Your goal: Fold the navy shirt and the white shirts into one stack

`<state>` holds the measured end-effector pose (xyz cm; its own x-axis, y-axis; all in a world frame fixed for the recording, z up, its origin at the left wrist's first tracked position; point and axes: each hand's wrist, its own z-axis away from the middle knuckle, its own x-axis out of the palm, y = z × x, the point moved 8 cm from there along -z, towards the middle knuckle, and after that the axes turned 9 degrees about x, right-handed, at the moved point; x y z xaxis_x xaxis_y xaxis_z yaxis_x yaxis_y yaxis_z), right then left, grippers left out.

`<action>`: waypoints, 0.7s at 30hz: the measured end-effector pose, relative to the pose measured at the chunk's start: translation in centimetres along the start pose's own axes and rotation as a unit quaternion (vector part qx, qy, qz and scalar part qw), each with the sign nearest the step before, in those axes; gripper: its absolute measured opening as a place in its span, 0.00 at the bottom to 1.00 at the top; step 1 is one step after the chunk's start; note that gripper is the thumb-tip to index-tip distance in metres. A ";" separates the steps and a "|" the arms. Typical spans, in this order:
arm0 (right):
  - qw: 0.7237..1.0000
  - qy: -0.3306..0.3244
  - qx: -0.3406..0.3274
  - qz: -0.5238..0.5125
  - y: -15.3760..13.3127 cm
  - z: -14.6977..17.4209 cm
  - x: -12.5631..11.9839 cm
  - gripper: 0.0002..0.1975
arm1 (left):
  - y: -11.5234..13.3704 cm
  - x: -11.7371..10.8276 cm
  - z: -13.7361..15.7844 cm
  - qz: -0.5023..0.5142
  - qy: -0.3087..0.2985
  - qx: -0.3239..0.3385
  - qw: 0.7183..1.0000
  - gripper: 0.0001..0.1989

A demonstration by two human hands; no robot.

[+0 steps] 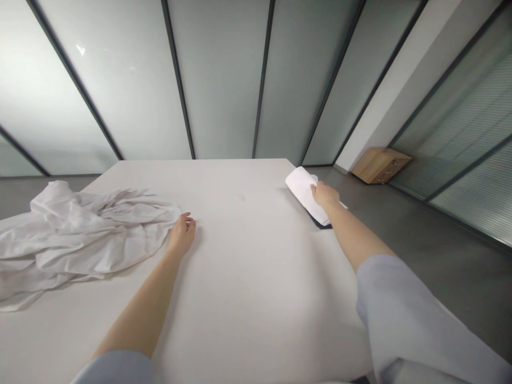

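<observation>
My right hand [326, 195] grips the near right side of a folded white cloth [303, 188] at the table's right edge. Something dark and flat [319, 222] shows beneath that cloth; I cannot make out what it is. My left hand [183, 229] rests at the right end of a large crumpled white cloth [96, 234], its fingers loosely bent and a little apart. Whether those fingertips touch the fabric is unclear. The crumpled cloth lies in loose heaped folds over the left side of the table.
A white table [240, 277] spans the middle, with grey floor [432, 250] to its right. Frosted glass panels [224, 74] stand behind it. A wooden cabinet [380, 164] sits on the floor at the back right, near a white pillar [396, 80].
</observation>
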<state>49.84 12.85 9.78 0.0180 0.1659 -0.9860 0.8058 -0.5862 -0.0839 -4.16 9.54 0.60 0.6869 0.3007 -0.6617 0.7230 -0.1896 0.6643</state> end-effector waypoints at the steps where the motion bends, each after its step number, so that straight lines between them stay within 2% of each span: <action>1: 1.000 0.003 0.015 -0.008 0.7 -0.6 -0.1 0.26 | 0.0 0.0 0.0 0.002 -0.001 0.002 1.000 0.19; 6: 0.997 -0.010 0.056 -0.059 3.1 -2.9 0.8 0.26 | -0.1 0.0 0.2 0.014 -0.007 0.008 1.000 0.20; 14: 0.987 -0.071 0.109 -0.092 4.7 -3.7 5.1 0.28 | -0.1 -0.2 0.4 0.003 -0.007 0.009 1.000 0.21; 21: 0.986 -0.107 0.099 -0.078 6.4 -3.6 6.3 0.33 | -0.5 0.0 0.2 -0.007 -0.016 0.002 1.000 0.23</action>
<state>57.23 13.00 3.55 -0.2393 0.1068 -0.9650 0.6575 -0.7135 -0.2421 -4.49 9.48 0.16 0.6785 0.2726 -0.6822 0.7330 -0.1897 0.6532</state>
